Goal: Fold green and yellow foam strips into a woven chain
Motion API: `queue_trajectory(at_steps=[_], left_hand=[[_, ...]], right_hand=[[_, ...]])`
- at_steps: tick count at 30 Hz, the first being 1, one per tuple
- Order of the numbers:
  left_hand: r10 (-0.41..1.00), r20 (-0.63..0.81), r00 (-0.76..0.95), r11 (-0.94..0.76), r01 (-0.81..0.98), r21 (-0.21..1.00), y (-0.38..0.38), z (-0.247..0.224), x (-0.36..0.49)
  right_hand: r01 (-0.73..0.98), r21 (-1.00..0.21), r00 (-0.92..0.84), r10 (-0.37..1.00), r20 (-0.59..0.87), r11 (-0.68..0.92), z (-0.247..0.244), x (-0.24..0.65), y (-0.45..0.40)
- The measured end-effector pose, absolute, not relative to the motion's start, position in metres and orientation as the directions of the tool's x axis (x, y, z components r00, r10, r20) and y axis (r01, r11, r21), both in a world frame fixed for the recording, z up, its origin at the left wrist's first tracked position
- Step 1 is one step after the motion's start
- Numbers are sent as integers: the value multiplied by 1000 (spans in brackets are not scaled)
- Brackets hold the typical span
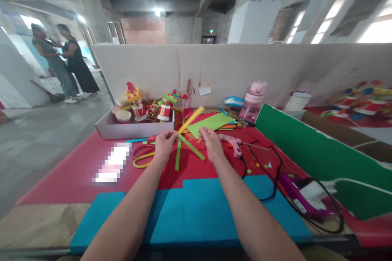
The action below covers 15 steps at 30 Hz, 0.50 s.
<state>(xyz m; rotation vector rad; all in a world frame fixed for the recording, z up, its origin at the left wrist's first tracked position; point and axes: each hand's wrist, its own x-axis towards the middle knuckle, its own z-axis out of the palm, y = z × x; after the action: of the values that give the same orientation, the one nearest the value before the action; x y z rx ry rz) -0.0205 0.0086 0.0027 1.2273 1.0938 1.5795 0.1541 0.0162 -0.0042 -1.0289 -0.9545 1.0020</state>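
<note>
Head view: left of the glue gun [235,145], the left hand [164,143] pinches a yellow strip [191,119] and green strip [192,148] (likely light, creasable, best held where they meet); the right hand [211,142] is half-curled, its hold unclear.

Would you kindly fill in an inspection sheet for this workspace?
Surface: red covering, with blue sheeting along the near edge.
Job's things: yellow strip and two green strips meeting at the left hand; light green sheet behind.
Clutter: coloured paper scraps, pink glue gun, pink bottle, box of cups and figures.
Hands: left pinches the yellow strip; right hand is near the strips, its grip unclear.
Cables: black cable loops over the right side; white plug at purple power strip.
Surroundings: pale partition behind; two people standing at far left.
</note>
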Motion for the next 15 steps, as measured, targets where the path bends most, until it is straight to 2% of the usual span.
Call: queue_trajectory(at_steps=[2, 4, 5, 7, 9, 12, 15], left_hand=[[954, 138, -265, -228, -350, 908, 11, 3, -24], [958, 47, -282, -191, -511, 838, 13, 3, -24], [962, 17, -272, -170, -551, 817, 12, 2, -23], [974, -14, -226, -125, -586, 800, 10, 0, -18], [983, -29, -180, -83, -583, 808, 7, -3, -10], [990, -25, -140, -53, -527, 848, 3, -8, 0], [991, -3, -131, -57, -459, 887, 0, -12, 5]], right_hand=[[-300, -925, 418, 904, 91, 232, -9, 161, 22], [-371, -912, 412, 911, 8, 176, -16, 161, 24], [-397, -911, 346, 937, -34, 114, -19, 158, 23], [-429, -903, 146, 987, -67, 2, -24, 146, 19], [-414, -910, -23, 1000, -16, -24, -25, 132, 13], [-364, -930, -26, 997, 71, 57, -23, 118, 7], [-369, -926, 46, 997, 64, 76, -21, 114, 5]])
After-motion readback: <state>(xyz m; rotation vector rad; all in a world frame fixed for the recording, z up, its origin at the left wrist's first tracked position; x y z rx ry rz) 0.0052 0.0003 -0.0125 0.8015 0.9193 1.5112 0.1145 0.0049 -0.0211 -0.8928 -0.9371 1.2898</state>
